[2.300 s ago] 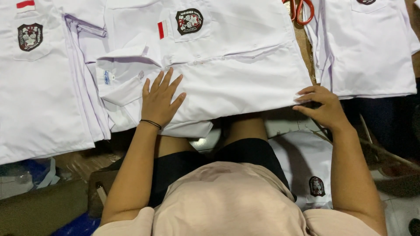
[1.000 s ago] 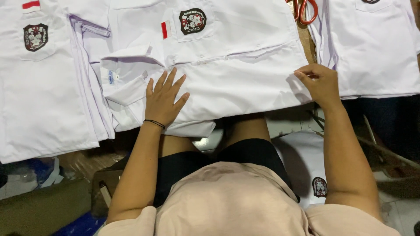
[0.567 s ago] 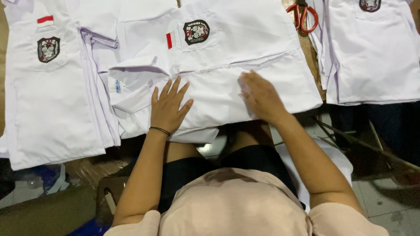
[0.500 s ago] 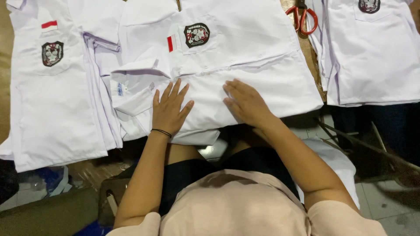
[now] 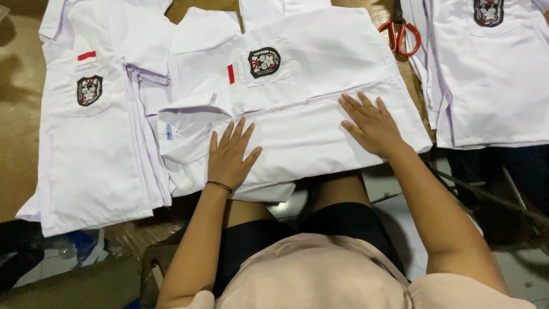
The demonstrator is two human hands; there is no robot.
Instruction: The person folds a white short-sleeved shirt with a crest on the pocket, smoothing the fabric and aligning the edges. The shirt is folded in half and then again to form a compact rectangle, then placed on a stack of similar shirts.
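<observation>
Left hand: the left hand [image 5: 230,157] lies flat on the folded white shirt [image 5: 320,114], fingers spread and pointing to 12 o'clock. It grips nothing, it only presses. It has kept almost the same spot through the last seconds, beside the collar at the shirt's 9 o'clock side.

Right hand: the right hand [image 5: 372,123] is also flat and open, palm down, holding nothing. A moment ago it was near the middle of the shirt, close to the left hand. Now it sits farther out, toward 3 o'clock, near the right edge of the fold.

What changed: the right hand has slid over the cloth from the centre to the right while the left one stayed as an anchor. I judge this as a smoothing stroke; the lower folded part looks flat and without big wrinkles now.

Shirt position: it lies on the wooden table [image 5: 17,114], directly at 12 o'clock from the person's body, chest badge [image 5: 264,62] facing up.

Around it: a stack of similar shirts [image 5: 97,131] at 9 o'clock, another shirt pile [image 5: 492,74] at 3 o'clock, and red scissors [image 5: 403,31] at about 1 o'clock, well apart from both hands.
</observation>
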